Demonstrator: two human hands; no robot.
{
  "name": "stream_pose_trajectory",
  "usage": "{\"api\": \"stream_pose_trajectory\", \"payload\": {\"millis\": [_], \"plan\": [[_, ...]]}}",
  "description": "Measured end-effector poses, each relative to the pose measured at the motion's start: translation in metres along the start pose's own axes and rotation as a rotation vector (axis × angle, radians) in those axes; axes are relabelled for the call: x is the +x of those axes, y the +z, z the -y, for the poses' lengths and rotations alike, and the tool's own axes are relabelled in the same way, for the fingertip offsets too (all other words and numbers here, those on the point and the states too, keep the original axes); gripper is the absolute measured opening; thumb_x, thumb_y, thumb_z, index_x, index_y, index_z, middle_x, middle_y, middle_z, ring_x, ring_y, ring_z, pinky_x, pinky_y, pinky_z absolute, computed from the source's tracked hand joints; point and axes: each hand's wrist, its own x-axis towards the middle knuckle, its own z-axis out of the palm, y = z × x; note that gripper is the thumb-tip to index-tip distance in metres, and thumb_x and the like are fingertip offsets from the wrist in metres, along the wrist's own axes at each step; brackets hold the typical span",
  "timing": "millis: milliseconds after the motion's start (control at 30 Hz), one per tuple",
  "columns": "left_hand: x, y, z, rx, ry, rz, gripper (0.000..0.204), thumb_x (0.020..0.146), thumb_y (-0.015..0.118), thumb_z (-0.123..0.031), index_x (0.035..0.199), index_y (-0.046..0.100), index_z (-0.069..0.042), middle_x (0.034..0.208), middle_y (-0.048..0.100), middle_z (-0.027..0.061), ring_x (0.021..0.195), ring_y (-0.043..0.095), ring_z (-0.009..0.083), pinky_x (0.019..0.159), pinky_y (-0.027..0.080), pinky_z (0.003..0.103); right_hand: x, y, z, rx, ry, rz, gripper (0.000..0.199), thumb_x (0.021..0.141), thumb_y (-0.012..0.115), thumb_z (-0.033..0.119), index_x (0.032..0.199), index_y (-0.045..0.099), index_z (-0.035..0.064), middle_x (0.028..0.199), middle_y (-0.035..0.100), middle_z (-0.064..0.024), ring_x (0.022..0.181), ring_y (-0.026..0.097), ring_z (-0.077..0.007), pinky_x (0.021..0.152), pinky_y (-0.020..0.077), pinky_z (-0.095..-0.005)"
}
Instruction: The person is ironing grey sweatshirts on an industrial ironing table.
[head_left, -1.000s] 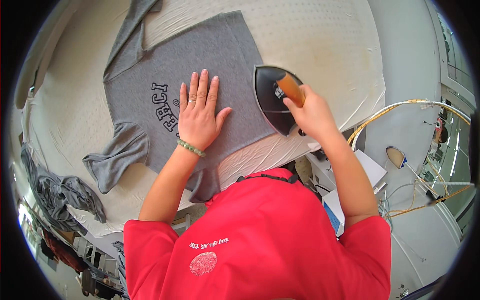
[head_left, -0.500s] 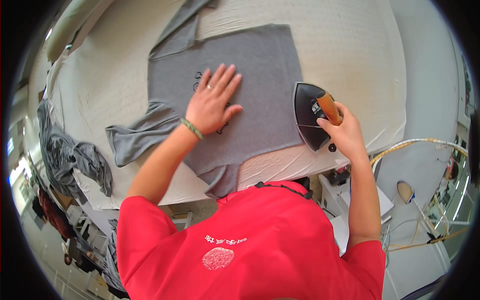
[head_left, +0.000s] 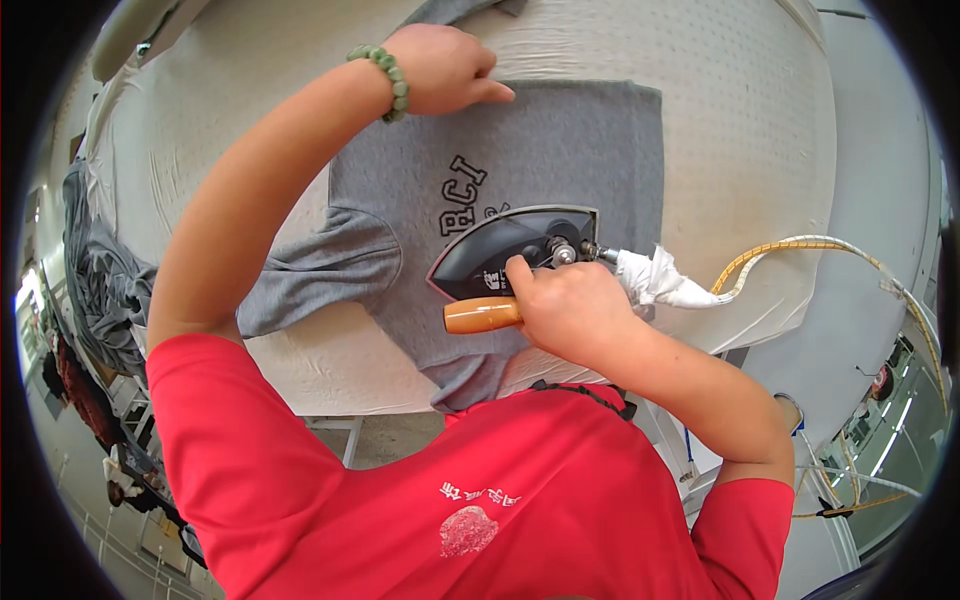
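Observation:
A grey sweatshirt (head_left: 600, 150) with black outlined lettering lies spread on the padded, cream-covered ironing table (head_left: 730, 130). Around the wooden handle of a black iron (head_left: 510, 240), my right hand (head_left: 575, 310) is closed. The iron rests over the near middle of the sweatshirt, its pointed end toward the left, and covers part of the lettering. At the sweatshirt's far edge, my left hand (head_left: 440, 70) has its fingers curled and its thumb stretched along the cloth, seemingly pinching it. Most of those fingertips are hidden.
From the iron's wrapped white connector (head_left: 660, 280), a white and yellow hose (head_left: 775, 248) curves off to the right. More grey garments (head_left: 105, 270) hang in a heap over the table's left edge. My body stands against the near edge.
My right hand has brought the iron leftward onto the sweatshirt and turned it sideways. My left hand has gone from lying flat on the lettering to the far edge. The sweatshirt has shifted slightly right.

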Motion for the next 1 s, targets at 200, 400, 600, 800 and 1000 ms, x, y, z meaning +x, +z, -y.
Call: {"api": "stream_pose_trajectory", "payload": {"millis": [200,400,600,800,1000], "plan": [[0.011,0.014,0.02,0.025,0.208,-0.041,0.034,0.105,0.059,-0.038,0.092,0.062,-0.008,0.089,0.068,0.0124,0.086,0.069,0.0363,0.075,0.054,0.05,0.051,-0.019,-0.004,-0.006,0.032,-0.032,0.031,0.076,0.082,0.02,0.091,0.058,0.0067,0.059,0.065,-0.0089,0.055,0.07,-0.0304,0.052,0.0559,-0.044],[0.021,0.021,0.043,0.139,0.344,-0.119,0.036,0.105,0.058,-0.041,0.092,0.062,-0.008,0.082,0.072,0.012,0.078,0.072,0.0376,0.067,0.056,0.05,0.091,-0.039,-0.014,-0.019,0.092,-0.055,0.031,0.079,0.082,0.023,0.09,0.057,0.0066,0.061,0.066,-0.0116,0.058,0.071,-0.0327,0.054,0.0568,-0.0454],[0.027,0.025,0.054,0.102,0.439,-0.173,0.034,0.104,0.059,-0.04,0.093,0.062,-0.008,0.081,0.071,0.0116,0.078,0.072,0.0369,0.067,0.056,0.05,0.121,-0.051,-0.027,-0.056,0.099,-0.075,0.031,0.081,0.08,0.025,0.091,0.057,0.0066,0.063,0.067,-0.0139,0.061,0.072,-0.035,0.056,0.0573,-0.0477],[0.025,0.026,0.055,0.043,0.418,-0.221,0.031,0.102,0.062,-0.037,0.091,0.061,-0.008,0.081,0.071,0.0111,0.078,0.071,0.0362,0.067,0.056,0.049,0.132,-0.065,-0.033,-0.081,0.106,-0.018,0.031,0.083,0.079,0.026,0.098,0.059,0.0067,0.069,0.069,-0.0161,0.065,0.072,-0.0373,0.059,0.0578,-0.0494],[0.027,0.031,0.058,-0.01,0.436,-0.322,0.028,0.099,0.066,-0.032,0.087,0.057,-0.008,0.081,0.068,0.0097,0.077,0.07,0.0347,0.065,0.055,0.048,0.124,-0.073,-0.052,-0.14,0.198,-0.005,0.035,0.085,0.078,0.026,0.109,0.061,0.0067,0.077,0.072,-0.0169,0.073,0.073,-0.0386,0.065,0.0586,-0.0488]]}}
